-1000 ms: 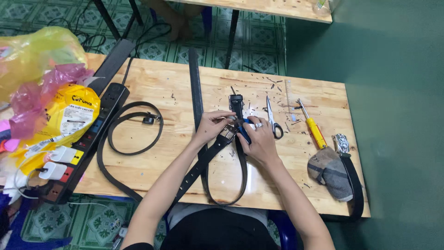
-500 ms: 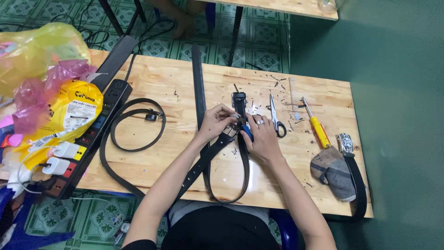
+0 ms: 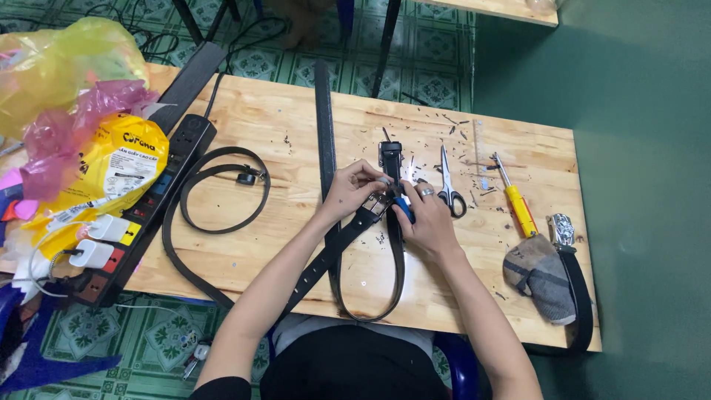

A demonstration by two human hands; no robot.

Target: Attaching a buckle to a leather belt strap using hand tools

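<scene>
Hands met mid-worktop [image 3: 244, 126], pale pine boards. My left hand [image 3: 354, 189] pinched the dark leather belt [image 3: 398, 255] at its metal buckle end, strap looping toward me. My right hand [image 3: 426, 222] clamped a blue-handled tool [image 3: 404, 207] against it. Steel scissors [image 3: 448, 185] lay just beside.

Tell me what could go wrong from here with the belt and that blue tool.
The right hand presses a blue-handled tool into the black belt right beside the left hand fingertips; a slip could jab them. The belt's loop hangs over the table edge, so its weight might drag the work. The scissors lie close by the right hand and could get knocked.
</scene>
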